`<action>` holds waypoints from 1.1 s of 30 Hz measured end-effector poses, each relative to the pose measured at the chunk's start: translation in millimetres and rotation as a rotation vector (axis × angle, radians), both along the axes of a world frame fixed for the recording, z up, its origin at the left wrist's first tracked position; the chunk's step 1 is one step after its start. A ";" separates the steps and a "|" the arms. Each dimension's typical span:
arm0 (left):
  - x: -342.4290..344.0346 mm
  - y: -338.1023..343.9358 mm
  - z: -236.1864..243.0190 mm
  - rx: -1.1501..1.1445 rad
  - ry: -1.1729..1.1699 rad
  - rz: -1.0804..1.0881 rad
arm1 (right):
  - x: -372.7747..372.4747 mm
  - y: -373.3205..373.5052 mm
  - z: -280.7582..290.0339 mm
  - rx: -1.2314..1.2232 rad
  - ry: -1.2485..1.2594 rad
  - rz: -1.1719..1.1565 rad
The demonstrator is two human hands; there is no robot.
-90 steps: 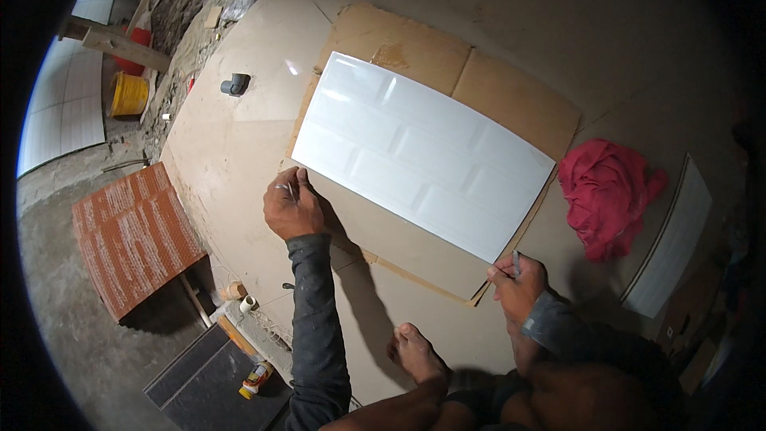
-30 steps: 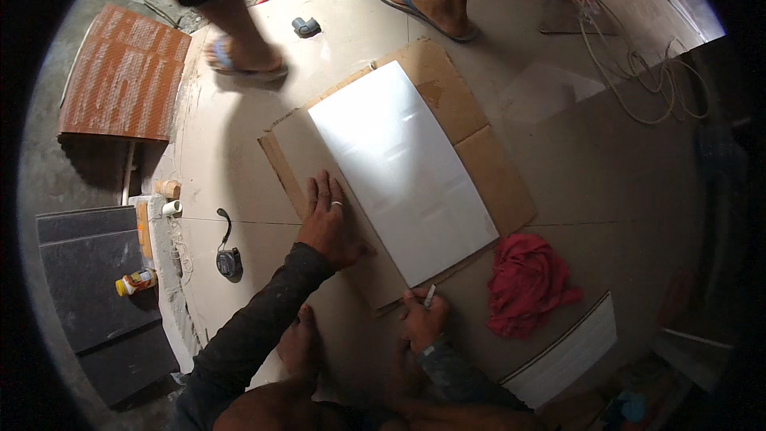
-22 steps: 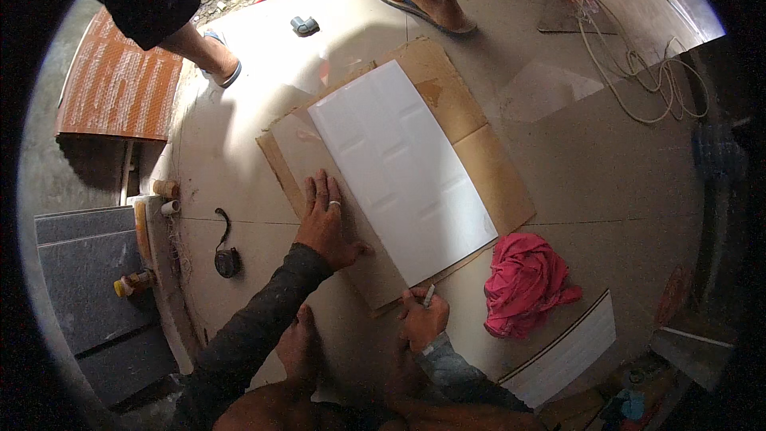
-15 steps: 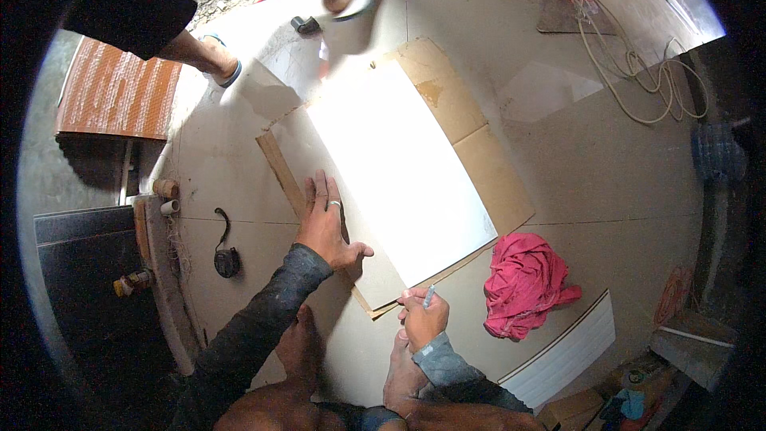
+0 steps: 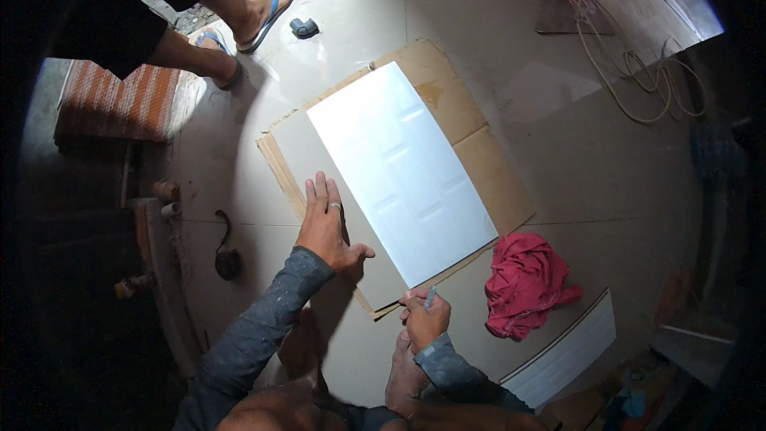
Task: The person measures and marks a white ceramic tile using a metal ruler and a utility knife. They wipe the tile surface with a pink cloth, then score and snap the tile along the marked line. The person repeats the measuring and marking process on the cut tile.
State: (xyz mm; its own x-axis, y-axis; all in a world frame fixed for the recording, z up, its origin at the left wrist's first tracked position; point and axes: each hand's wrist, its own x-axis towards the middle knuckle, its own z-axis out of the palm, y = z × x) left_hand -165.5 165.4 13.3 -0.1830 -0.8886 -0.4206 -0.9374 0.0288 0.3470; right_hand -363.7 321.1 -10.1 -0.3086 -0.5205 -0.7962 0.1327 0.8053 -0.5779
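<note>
A white tile-like panel [image 5: 375, 144] with raised rectangular shapes lies slanted in front of me. Under it is a plain greyish sheet [image 5: 299, 128], which in turn rests on brown cardboard [image 5: 496, 172]. My left hand [image 5: 325, 227] is flat on the sheet's left side, fingers stretched, thumb pointing toward the panel; a ring circles one finger. Close to the panel's lower corner, my right hand [image 5: 427, 319] is closed around a slim grey pen-like tool [image 5: 431, 297]. Its tip is hidden by my fingers.
A crumpled red cloth [image 5: 527, 287] lies right of my right hand, beside another white panel [image 5: 562, 351]. A tape measure [image 5: 227, 263] sits left. A person's sandalled feet [image 5: 259, 16] stand far left near a grey pipe elbow [image 5: 304, 28]. Cable [image 5: 638, 72] coils far right.
The other person's raised foot has come down to the left, beside their other foot. Glare on the panel has faded, revealing its raised pattern. My hands have barely moved.
</note>
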 end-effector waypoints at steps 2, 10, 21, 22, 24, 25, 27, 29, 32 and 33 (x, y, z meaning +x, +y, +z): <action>-0.8 -0.4 2.8 0.001 -0.004 0.007 | -0.1 0.5 -0.4 -0.016 -0.010 0.004; -1.3 -0.1 2.6 0.017 -0.027 0.004 | 1.9 -3.5 6.1 0.010 -0.004 -0.013; 1.1 3.7 -10.3 -0.016 -0.078 -0.004 | -1.4 -0.3 1.7 0.030 0.026 0.042; 1.1 4.0 -10.4 -0.019 -0.074 -0.005 | -1.4 0.0 1.2 0.012 0.022 0.041; 1.0 4.2 -10.3 -0.024 -0.070 -0.005 | -1.3 -0.1 0.9 -0.005 -0.008 0.014; 1.2 4.2 -10.2 -0.026 -0.069 -0.004 | -1.1 -0.4 1.0 -0.010 0.013 0.023; 1.4 4.2 -10.6 -0.028 -0.065 -0.003 | -0.9 -1.5 2.2 0.008 0.017 0.020; 1.8 4.5 -11.6 -0.025 -0.061 -0.002 | -0.7 -3.0 3.8 0.022 0.039 0.037; 2.1 5.1 -13.4 -0.043 -0.081 -0.014 | -0.6 -5.0 6.0 0.019 0.018 0.018; 2.0 5.2 -13.7 -0.046 -0.071 -0.018 | -0.7 -5.3 6.3 0.020 -0.008 0.001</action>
State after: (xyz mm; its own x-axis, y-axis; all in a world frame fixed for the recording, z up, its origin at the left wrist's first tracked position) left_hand -163.5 170.6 -0.3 -0.1699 -0.9040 -0.3923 -0.9589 0.0597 0.2775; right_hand -364.3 315.8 -3.9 -0.3016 -0.5047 -0.8089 0.1367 0.8167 -0.5606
